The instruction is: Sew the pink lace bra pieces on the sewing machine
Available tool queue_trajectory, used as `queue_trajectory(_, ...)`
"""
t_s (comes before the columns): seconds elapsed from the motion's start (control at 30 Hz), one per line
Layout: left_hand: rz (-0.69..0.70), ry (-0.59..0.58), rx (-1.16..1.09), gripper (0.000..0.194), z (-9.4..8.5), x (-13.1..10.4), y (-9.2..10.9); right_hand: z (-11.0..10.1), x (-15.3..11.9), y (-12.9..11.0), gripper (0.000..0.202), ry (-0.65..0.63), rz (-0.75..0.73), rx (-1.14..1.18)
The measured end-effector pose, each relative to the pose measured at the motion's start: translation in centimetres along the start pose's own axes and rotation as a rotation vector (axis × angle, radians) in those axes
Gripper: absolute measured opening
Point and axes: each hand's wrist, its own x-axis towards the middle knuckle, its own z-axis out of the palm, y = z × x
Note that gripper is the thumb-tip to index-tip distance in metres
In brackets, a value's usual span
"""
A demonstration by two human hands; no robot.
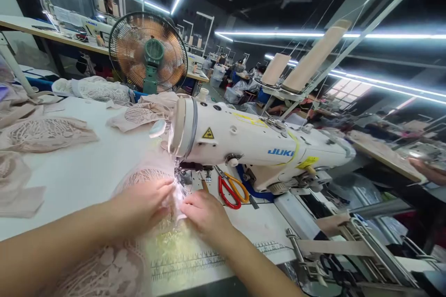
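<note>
A beige lace fabric piece (141,175) lies under the needle end of a white sewing machine (251,137), brightly lit there. My left hand (144,204), slightly blurred, grips the lace just left of the needle, fingers together and pointing at the presser foot. On the near right side, my right hand (207,213) pinches the pale edge of the same piece between thumb and fingers. The fingertips are close together, with a strip of fabric between them. More lace (108,271) hangs at the table's front edge beneath my left forearm. The needle tip is hard to make out.
Red-and-orange-handled scissors (230,192) lie behind my right hand. Several lace pieces (49,133) rest on the white table (87,164) at left. A fan (148,53) stands beyond. Thread cones (315,58) rise at right, above a metal tape-feeding frame (348,246). Printed rulers (188,264) mark the front edge.
</note>
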Motion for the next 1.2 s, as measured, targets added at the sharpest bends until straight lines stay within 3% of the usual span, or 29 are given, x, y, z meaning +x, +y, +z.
queue_trajectory(0.07, 0.024, -0.026, 0.067, 0.063, 1.0, 0.1, 0.9, 0.4, -0.6, -0.9, 0.017, -0.017, 0.042, -0.004)
queue_trajectory(0.13, 0.067, 0.002, 0.146, 0.067, 1.9, -0.1, 0.8, 0.8, -1.0, -1.5, 0.024, -0.024, 0.085, -0.024)
queue_trajectory(0.3, 0.191, 0.132, 0.260, 0.052, 2.2, -0.3, -1.3, 1.4, -1.1, -1.6, 0.022, 0.025, 0.011, -0.058)
queue_trajectory(0.43, 0.266, 0.199, 0.244, 0.044, 1.9, 0.1, -2.8, 1.3, -0.7, -1.5, 0.017, 0.111, 0.009, -0.074)
queue_trajectory(0.53, 0.324, 0.261, 0.218, 0.038, 2.0, 0.6, -3.5, 1.5, -0.5, -1.4, 0.015, 0.105, 0.010, -0.096)
queue_trajectory(0.67, 0.455, 0.318, 0.119, 0.021, 2.0, 1.5, -3.7, 1.8, 0.0, -1.0, 0.013, 0.058, 0.022, -0.132)
queue_trajectory(0.8, 0.562, 0.329, -0.003, 0.022, 1.9, 2.3, -3.2, 2.0, 0.6, -0.5, 0.015, 0.037, 0.027, -0.168)
queue_trajectory(1.03, 0.469, 0.223, -0.093, 0.016, 2.0, 2.3, -3.4, 2.8, 1.0, -0.4, 0.012, 0.026, 0.115, -0.147)
queue_trajectory(1.2, 0.384, 0.150, -0.073, 0.019, 1.3, 2.4, -3.4, 2.7, 0.9, -0.8, 0.019, 0.082, 0.082, -0.142)
